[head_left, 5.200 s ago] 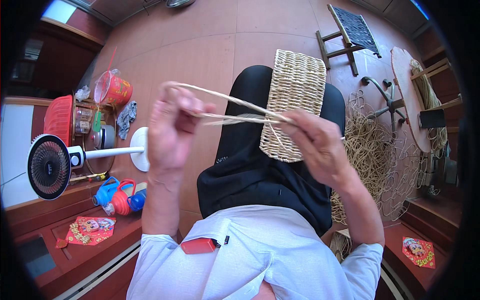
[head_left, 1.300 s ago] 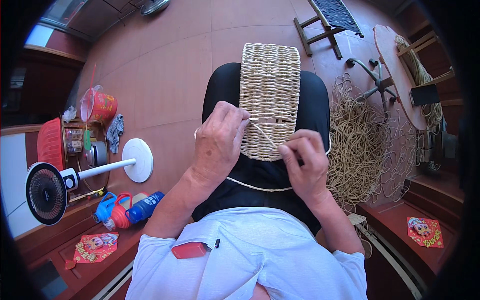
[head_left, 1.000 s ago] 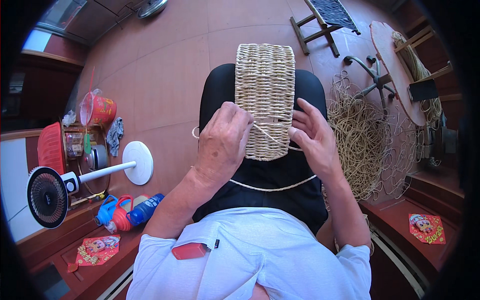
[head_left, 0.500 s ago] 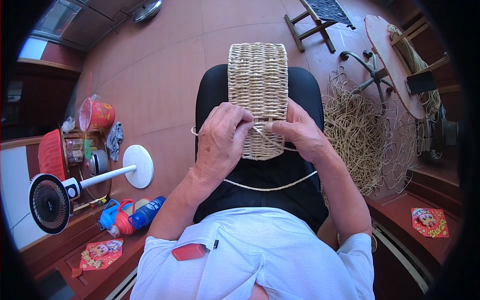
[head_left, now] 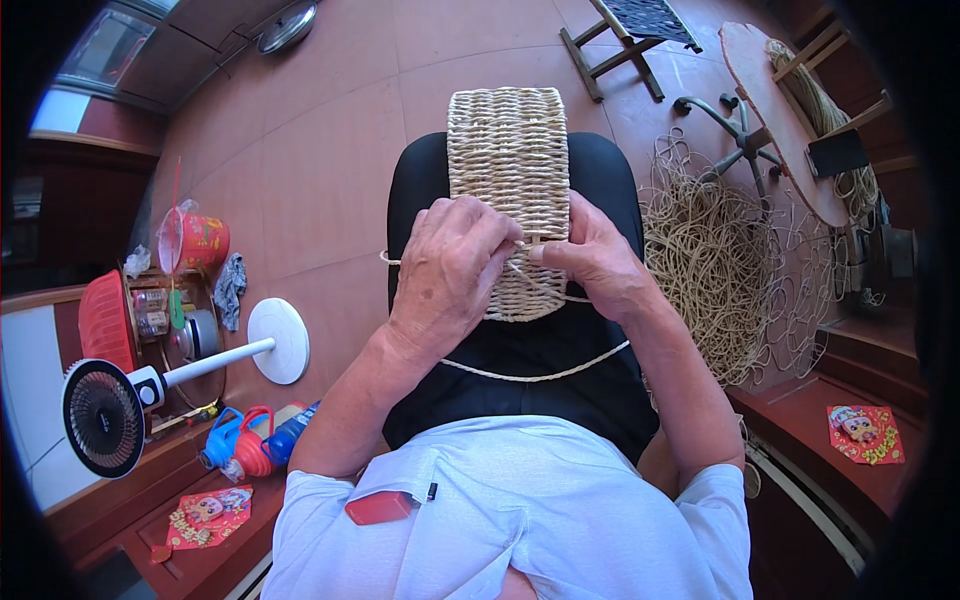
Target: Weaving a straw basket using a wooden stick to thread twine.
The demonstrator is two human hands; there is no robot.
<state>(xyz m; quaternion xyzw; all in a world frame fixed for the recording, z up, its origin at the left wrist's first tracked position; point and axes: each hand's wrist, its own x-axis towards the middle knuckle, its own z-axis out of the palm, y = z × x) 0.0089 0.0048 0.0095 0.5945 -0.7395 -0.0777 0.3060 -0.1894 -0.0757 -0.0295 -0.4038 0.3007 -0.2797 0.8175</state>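
Note:
A pale woven-cord panel [head_left: 508, 150] with a rounded near end rests on my lap, over dark cloth. Across its lower part runs a narrow gap in the weave. My left hand [head_left: 450, 265] is closed in a pinch at this gap, on a thin twisted cord [head_left: 520, 268]; the fingertips partly hide it. My right hand [head_left: 605, 262] grips the panel's right edge, its thumb on top beside the gap and its fingers mostly hidden behind. A loose length of cord [head_left: 540, 378] hangs in a curve below the panel.
On the floor at right lies a tangled heap of cord [head_left: 705, 275], near a wheeled chair base [head_left: 740, 140]. A folding stool [head_left: 625, 55] stands far ahead. At left are a white fan [head_left: 105, 418], a red bucket [head_left: 205, 238] and several bottles [head_left: 255, 440].
My left fingertips have moved slightly right along the gap, closer to my right thumb. The right hand keeps its hold on the panel. The whole view has shifted a little.

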